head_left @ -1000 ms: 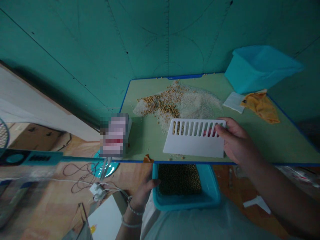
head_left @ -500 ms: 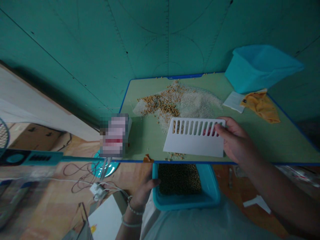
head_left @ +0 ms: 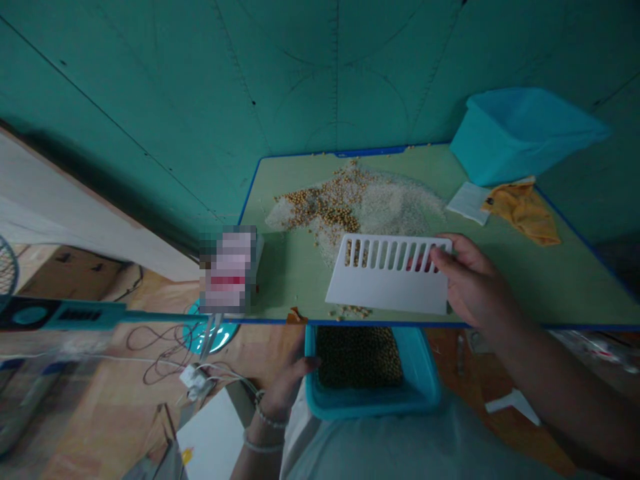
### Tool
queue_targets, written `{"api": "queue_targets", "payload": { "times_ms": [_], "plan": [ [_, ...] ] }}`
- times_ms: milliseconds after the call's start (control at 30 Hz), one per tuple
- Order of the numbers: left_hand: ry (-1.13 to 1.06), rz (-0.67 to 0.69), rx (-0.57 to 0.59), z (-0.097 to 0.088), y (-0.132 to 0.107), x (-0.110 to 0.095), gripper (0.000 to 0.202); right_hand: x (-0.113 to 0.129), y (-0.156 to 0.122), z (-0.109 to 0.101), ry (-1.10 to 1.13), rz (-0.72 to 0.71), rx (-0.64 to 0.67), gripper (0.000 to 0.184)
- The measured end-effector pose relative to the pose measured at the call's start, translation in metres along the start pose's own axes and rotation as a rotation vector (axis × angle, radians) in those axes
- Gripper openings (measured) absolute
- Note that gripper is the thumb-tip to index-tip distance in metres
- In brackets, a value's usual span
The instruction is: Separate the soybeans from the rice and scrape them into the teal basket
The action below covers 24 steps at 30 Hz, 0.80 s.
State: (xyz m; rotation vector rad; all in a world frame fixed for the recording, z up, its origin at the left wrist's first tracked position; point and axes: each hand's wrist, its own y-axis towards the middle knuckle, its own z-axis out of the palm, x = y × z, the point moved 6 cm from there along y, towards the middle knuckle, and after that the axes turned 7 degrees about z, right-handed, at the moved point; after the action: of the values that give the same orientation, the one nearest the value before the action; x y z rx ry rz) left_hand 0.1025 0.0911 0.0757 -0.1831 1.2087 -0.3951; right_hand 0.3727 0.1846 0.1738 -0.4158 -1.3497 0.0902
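A white slotted plastic scoop (head_left: 387, 287) is in my right hand (head_left: 467, 280), thumb on its slotted top and fingers behind its right end. It is held over the table near the front edge, and a few yellow beans (head_left: 353, 311) lie at its lower edge. Behind it spreads a pile of yellow beans (head_left: 335, 215) mixed with white grains (head_left: 400, 203). My left hand (head_left: 295, 377) grips the left rim of a blue basin (head_left: 420, 383) at my lap, below the table edge. Beans (head_left: 357, 357) fill part of the basin.
On the green table (head_left: 525, 287) a blue bin (head_left: 490, 147) stands at the back right, beside a yellow cloth (head_left: 523, 210) and a white paper (head_left: 469, 202). A pixelated box (head_left: 233, 270) is at the left edge. Cables and a power strip (head_left: 196, 380) lie on the floor.
Hardly anything differs. The scoop and both hands stay in nearly the same place; fewer white grains show at the scoop's lower edge, where beans now lie.
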Motion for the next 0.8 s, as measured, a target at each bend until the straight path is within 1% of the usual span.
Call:
{"api": "queue_targets", "payload": {
  "times_ms": [100, 233, 400, 600, 800],
  "plan": [
    [-0.009, -0.014, -0.003, -0.0006, -0.0001, 0.0017, 0.059, -0.0020, -0.0001, 0.0015, -0.006, 0.026, 0.007, 0.039],
    [0.010, 0.011, -0.010, 0.0001, -0.0007, 0.0000, 0.056, -0.0022, -0.0005, 0.0031, -0.008, 0.034, 0.022, 0.037],
    [0.012, 0.034, -0.002, 0.0008, 0.0000, -0.0019, 0.061, -0.0043, 0.0001, 0.0012, -0.007, 0.044, -0.001, 0.039],
    [0.023, 0.007, 0.027, 0.0006, 0.0010, -0.0003, 0.056, -0.0073, -0.0005, 0.0023, 0.003, 0.079, 0.011, 0.040],
    [0.021, 0.011, 0.022, 0.0012, 0.0004, -0.0002, 0.058, -0.0080, 0.0002, 0.0053, -0.001, 0.093, 0.023, 0.043]
  ]
}}
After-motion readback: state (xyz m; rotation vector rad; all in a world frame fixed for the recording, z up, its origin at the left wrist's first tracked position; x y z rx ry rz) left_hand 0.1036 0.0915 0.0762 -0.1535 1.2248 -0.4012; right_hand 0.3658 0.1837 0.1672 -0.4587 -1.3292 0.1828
